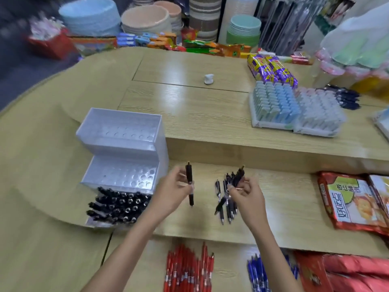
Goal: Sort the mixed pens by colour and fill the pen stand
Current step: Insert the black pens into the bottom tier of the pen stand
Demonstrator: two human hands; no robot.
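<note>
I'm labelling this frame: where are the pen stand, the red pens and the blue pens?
pen stand [120, 149]: head view, white step between its tiers.
red pens [187, 270]: head view, middle of the pile.
blue pens [257, 275]: head view, barrels left of the arm.

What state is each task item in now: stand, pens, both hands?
Pen stand: upper two tiers empty.
Stored black pens: fill the bottom tier.
Left hand: grips one black pen, upright.
Right hand: pinches another black pen.
Loose black pens: lying heaped.
Red pens: piled flat.
Blue pens: piled flat.

White tiered pen stand [120, 147], lowest tier full of black pens [117, 205], upper tiers seemingly empty; red pens [187, 270] and blue pens [259, 275] lie grouped nearer.
</note>
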